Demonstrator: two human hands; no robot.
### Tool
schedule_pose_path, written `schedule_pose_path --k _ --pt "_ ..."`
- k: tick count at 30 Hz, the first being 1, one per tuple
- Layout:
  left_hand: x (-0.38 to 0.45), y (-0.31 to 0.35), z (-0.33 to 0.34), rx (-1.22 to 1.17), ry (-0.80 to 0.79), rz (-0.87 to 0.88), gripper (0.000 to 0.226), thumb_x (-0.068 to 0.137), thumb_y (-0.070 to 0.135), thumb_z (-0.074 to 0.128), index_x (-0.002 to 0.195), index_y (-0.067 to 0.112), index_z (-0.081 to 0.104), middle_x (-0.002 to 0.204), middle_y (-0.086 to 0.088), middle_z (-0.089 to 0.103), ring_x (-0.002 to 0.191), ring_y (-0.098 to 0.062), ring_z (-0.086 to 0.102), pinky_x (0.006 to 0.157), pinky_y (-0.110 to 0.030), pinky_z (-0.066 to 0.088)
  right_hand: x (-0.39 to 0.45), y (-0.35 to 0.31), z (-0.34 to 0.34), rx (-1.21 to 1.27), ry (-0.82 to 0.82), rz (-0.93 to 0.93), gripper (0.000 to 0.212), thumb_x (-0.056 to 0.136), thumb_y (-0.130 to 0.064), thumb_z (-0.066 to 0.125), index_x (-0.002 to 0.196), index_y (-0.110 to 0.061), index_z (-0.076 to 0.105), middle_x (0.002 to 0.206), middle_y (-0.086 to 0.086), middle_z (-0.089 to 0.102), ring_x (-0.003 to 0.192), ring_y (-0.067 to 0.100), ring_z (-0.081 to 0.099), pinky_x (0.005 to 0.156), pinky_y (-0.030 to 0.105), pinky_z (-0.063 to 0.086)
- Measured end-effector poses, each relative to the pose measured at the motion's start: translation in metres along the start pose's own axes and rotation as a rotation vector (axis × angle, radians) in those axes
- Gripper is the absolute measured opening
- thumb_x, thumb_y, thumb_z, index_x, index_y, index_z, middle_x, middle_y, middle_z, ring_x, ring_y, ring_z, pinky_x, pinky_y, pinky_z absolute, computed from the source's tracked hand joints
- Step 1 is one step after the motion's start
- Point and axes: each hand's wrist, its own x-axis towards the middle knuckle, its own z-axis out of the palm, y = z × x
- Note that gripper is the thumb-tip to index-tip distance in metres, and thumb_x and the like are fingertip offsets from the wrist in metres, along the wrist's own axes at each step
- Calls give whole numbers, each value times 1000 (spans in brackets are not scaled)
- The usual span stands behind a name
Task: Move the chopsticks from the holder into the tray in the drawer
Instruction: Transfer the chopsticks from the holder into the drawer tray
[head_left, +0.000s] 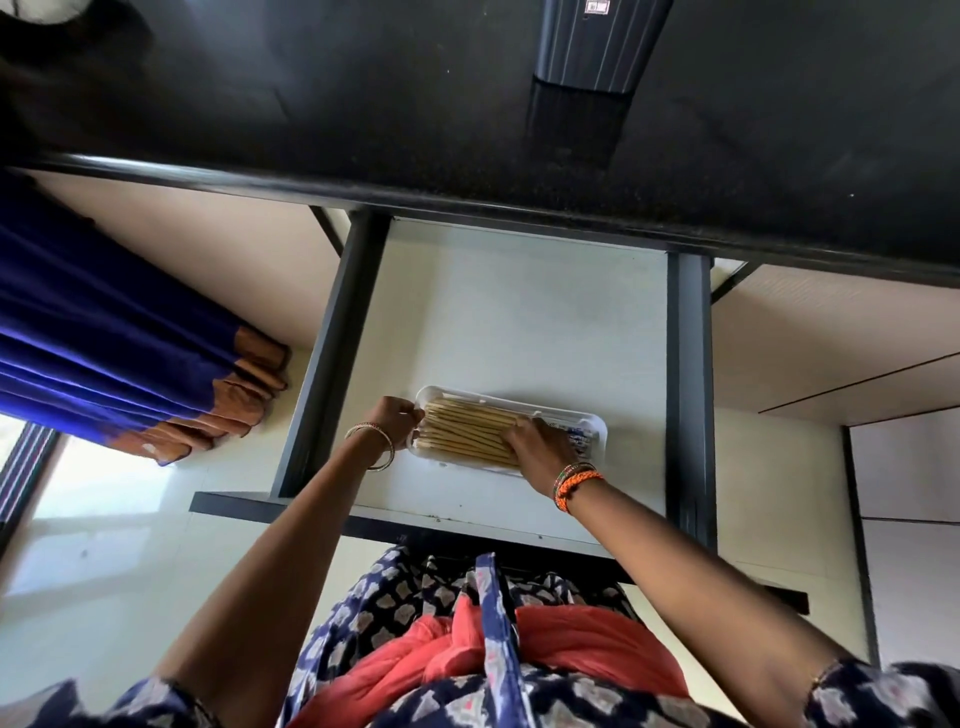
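A white plastic tray lies in the open drawer, near its front. Several pale wooden chopsticks lie lengthwise in the tray, side by side. My left hand is curled against the tray's left end, touching the chopstick tips. My right hand rests on the right part of the bundle, fingers pressed down over the chopsticks. The chopstick holder is not in view.
The black countertop overhangs the drawer's back. Dark drawer sides run left and right, with the front panel close to my body. A blue and orange cloth hangs at the left. Cabinet fronts stand at the right.
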Motion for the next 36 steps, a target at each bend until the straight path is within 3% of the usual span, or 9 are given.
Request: schedule_pose_path --k 3,7,9,15,20,23,27,33,36 --pt "0 -1 1 -11 8 12 21 92 3 50 86 -11 64 71 -14 54 75 -26 53 76 -39 51 2 -1 4 -2 42 25 20 82 9 49 93 -5 58 101 17 57 93 35 58 61 35 39" --pt "-5 0 -1 105 15 35 22 91 7 51 93 -8 67 61 -6 55 51 -14 47 37 -8 39 11 0 5 83 -57 -41 17 83 8 47 90 -6 53 95 18 58 82 36 62 60 33 41" --pt "-5 0 -1 113 24 36 22 91 8 51 94 -6 67 57 -1 53 50 -11 46 32 -5 35 15 2 5 112 -86 -47 18 82 8 46 91 -7 50 96 18 57 80 34 61 60 32 41" --pt "-4 0 0 86 31 20 21 91 9 52 95 -6 66 70 -11 58 57 -21 53 60 -28 50 16 3 1 183 -140 -50 26 77 8 44 94 -12 48 99 16 58 79 29 55 64 34 44" --pt "-5 4 -2 168 3 33 22 92 11 50 95 -2 67 65 -7 58 54 -17 53 53 -23 44 19 -2 -3 156 -186 -36 24 80 7 42 92 -12 49 100 20 60 84 33 61 62 30 36" --pt "-7 17 -6 221 0 54 22 90 11 54 107 0 63 96 -21 66 91 -34 62 80 -33 48 23 -6 -18 183 -160 -6 18 82 1 46 88 -11 58 101 18 65 90 36 64 65 30 42" --pt "-9 68 -24 261 124 226 31 90 9 54 119 -3 54 104 -26 65 95 -36 62 78 -29 43 26 3 -81 317 9 -13 18 83 -11 52 93 -19 66 101 8 71 96 30 65 78 35 50" --pt "-13 224 -53 255 276 660 29 87 3 46 112 4 62 115 -18 67 106 -33 62 90 -31 46 66 40 -232 628 492 5 22 79 5 51 83 -6 69 72 3 66 65 16 60 65 28 48" --pt "-11 300 -61 208 257 788 34 84 0 45 114 7 61 113 -14 68 105 -29 63 88 -18 42 95 72 -294 686 720 112 17 79 6 54 83 -1 69 75 9 69 68 15 62 69 26 50"
